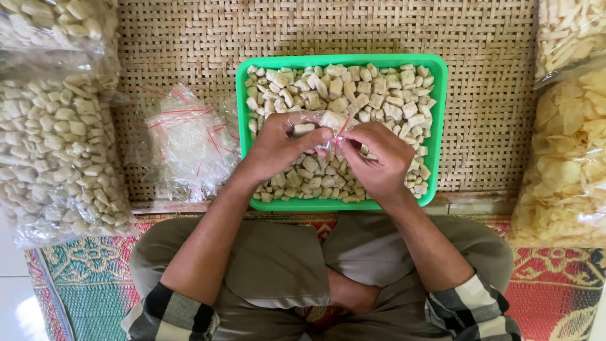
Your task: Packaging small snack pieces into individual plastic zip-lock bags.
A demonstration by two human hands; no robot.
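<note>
The person sits cross-legged on a patterned red-and-teal woven rug (555, 297), knees in smooth olive cloth, striped cuffs at the elbows. Both forearms reach forward over the near rim of a rectangular green plastic tray (435, 126) with rounded corners. The left hand (278, 148) and right hand (379, 158) meet over the tray's middle, fingers closed in a pinch on a small clear plastic bag (325, 123) that holds a few pale pieces and has a thin red strip at its mouth. The tray is filled with pale, blocky, rough-surfaced snack pieces (372, 95). It rests on a tan plaited cane mat (486, 76). At the mat's left edge lies a crinkled heap of empty clear bags with red strips (186, 142). Large clear sacks of the same pieces (57, 158) sit further left; sacks of yellowish curled chips (568, 158) sit right.
</note>
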